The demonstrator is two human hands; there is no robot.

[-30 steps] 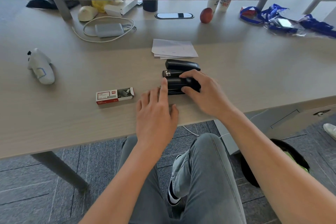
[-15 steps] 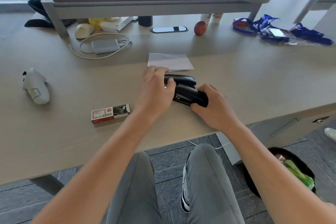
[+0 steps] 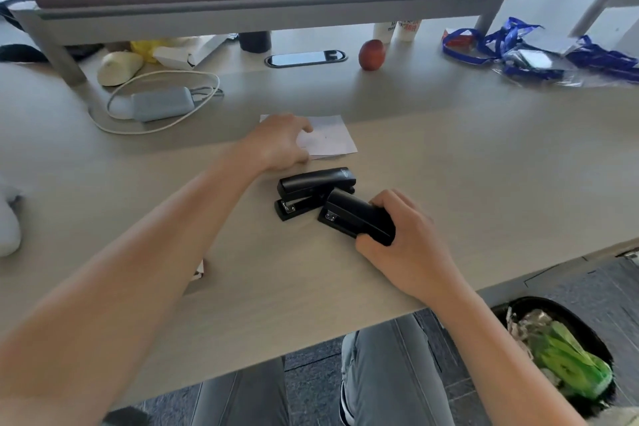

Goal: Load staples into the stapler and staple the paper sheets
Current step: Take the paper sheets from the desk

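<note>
Two black staplers lie mid-desk. One stapler rests untouched. My right hand grips the rear of the other stapler, whose nose points left and touches the first. Beyond them lie white paper sheets, flat on the desk. My left hand rests on their left part, thumb and fingers spread over the top sheet. Only a corner of the staple box shows, the rest being hidden behind my left forearm.
A grey charger with a coiled white cable sits at the back left and a red apple at the back middle. Blue lanyards lie at the back right. A bin stands on the floor under the desk's right end.
My left hand left the staplers and reached forward onto the paper sheets. My right hand kept hold of its stapler and turned it a little. The camera leaned closer.
</note>
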